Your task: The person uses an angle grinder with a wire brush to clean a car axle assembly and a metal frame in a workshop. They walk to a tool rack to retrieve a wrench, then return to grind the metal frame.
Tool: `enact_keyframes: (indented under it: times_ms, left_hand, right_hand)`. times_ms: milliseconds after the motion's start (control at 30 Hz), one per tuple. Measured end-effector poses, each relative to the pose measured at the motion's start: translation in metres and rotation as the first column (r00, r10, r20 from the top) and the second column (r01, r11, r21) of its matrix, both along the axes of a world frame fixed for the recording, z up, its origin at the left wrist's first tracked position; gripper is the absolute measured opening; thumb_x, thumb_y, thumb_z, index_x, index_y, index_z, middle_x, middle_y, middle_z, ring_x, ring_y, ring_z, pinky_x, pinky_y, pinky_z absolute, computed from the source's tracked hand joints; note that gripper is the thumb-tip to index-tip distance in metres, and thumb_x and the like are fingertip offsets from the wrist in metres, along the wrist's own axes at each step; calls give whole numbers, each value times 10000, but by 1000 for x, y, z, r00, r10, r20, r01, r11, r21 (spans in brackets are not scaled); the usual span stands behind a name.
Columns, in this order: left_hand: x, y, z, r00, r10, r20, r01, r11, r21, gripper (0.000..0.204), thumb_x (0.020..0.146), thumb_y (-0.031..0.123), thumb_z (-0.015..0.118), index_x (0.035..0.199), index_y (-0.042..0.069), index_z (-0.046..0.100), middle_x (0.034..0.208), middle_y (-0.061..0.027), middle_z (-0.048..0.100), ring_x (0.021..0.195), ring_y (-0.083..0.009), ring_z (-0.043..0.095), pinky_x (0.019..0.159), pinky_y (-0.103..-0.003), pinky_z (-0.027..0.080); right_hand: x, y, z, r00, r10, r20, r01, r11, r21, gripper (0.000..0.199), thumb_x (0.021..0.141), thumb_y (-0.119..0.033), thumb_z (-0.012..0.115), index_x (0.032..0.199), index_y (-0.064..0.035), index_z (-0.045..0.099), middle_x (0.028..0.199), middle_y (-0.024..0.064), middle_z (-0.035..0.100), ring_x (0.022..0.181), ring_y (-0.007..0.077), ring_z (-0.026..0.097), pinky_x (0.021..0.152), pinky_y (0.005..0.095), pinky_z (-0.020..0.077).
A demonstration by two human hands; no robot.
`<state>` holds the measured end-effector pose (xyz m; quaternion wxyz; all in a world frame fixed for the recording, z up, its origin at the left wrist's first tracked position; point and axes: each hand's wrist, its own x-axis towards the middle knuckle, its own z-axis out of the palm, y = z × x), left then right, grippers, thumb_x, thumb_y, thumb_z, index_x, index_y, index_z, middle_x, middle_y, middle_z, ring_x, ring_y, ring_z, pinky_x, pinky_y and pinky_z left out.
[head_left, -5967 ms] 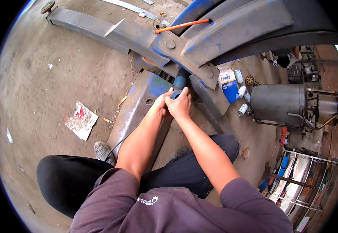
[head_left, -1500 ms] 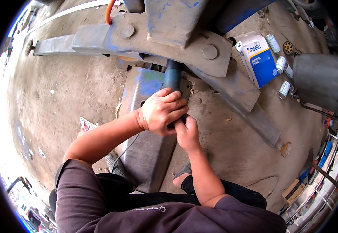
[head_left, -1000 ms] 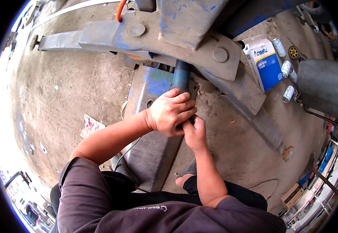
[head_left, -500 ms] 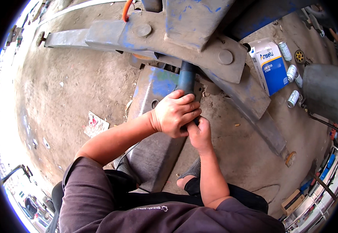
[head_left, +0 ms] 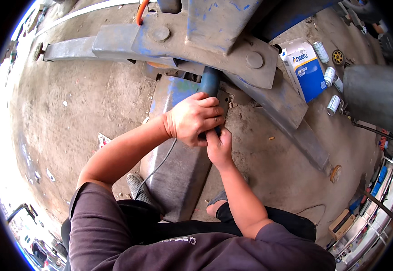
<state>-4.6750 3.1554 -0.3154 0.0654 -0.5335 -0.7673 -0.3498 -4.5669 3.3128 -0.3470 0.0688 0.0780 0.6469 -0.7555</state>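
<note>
Both of my hands grip a dark blue-green cylindrical tool (head_left: 210,82), seemingly a corded power tool. Its far end goes under the edge of a grey steel lift base (head_left: 223,54), so the working tip is hidden. My left hand (head_left: 195,118) is closed round the tool's body, fingers wrapped over the top. Just nearer to me, my right hand (head_left: 220,145) is closed at its rear end, touching the left hand. From below the left hand a thin grey cable (head_left: 160,163) curves toward my foot. Beneath the tool lies a worn metal floor cover (head_left: 174,180) with blue paint traces.
Lift arms reach out to the far left (head_left: 70,49) and the near right (head_left: 311,151). On the right stand a blue and white box (head_left: 308,74), several small cans such as this can (head_left: 333,105), and a grey container (head_left: 375,97). An orange hose (head_left: 141,11) rises at the top.
The view has shifted slightly, so the lift base and box sit a little further left and higher. My hands keep the same hold on the tool; more of the cable shows now.
</note>
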Motion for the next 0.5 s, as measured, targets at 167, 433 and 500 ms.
enact_keyframes:
  times_ms: [167, 433, 500]
  left_hand:
    - [-6, -7, 1, 999, -35, 31, 36, 999, -12, 572, 610, 332, 807, 1102, 50, 729, 1135, -124, 708, 1060, -335, 654, 885, -436, 513]
    - [-12, -11, -3, 998, -64, 15, 64, 997, -34, 627, 596, 329, 813, 1152, 53, 731, 1211, -117, 705, 1132, -340, 648, 954, -463, 521]
    - [-14, -10, -4, 998, -58, -19, 58, 998, 1, 636, 590, 328, 814, 1157, 50, 734, 1217, -119, 706, 1135, -342, 647, 953, -466, 521]
  right_hand:
    - [-7, 0, -2, 1000, 28, 1, -28, 999, 17, 229, 1056, -177, 618, 1064, 43, 682, 973, 39, 709, 929, 92, 624, 790, 287, 530]
    - [-7, -7, -12, 999, 26, 22, -24, 998, -57, 212, 1066, -181, 628, 1090, 24, 676, 1043, 14, 693, 956, 80, 611, 818, 265, 516]
    - [-8, -9, -15, 1000, -5, 12, 6, 999, -38, 220, 1064, -188, 634, 1100, 25, 677, 1053, 12, 694, 963, 77, 612, 818, 260, 514]
